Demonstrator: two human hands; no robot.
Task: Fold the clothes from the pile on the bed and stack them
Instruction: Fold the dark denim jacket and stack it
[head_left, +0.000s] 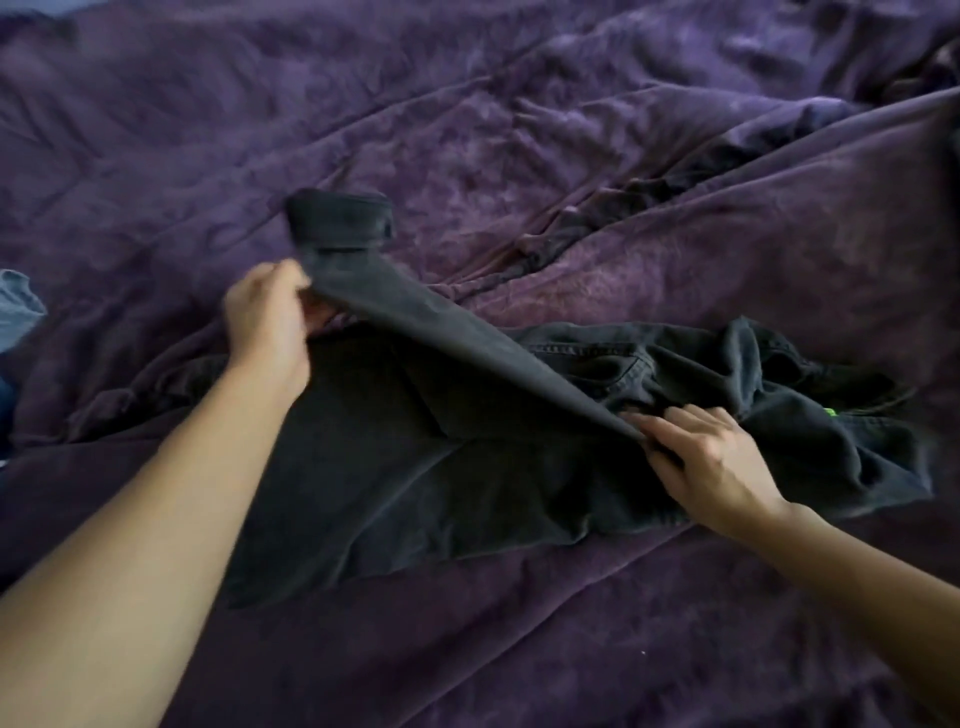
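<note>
Head view: black jeans (415, 467) lie across the purple bedcover (467, 130), long axis left to right, waistband at the right. The left hand (270, 322) grips one leg near its cuff, lifted and slanting up-left. The right hand (706, 457) pinches that leg's edge near the waist.

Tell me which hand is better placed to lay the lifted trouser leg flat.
Left, probably. The left hand grips the raised leg of the black jeans near its cuff and can carry it across. The right hand holds the fold near the waist, a better anchor.
</note>
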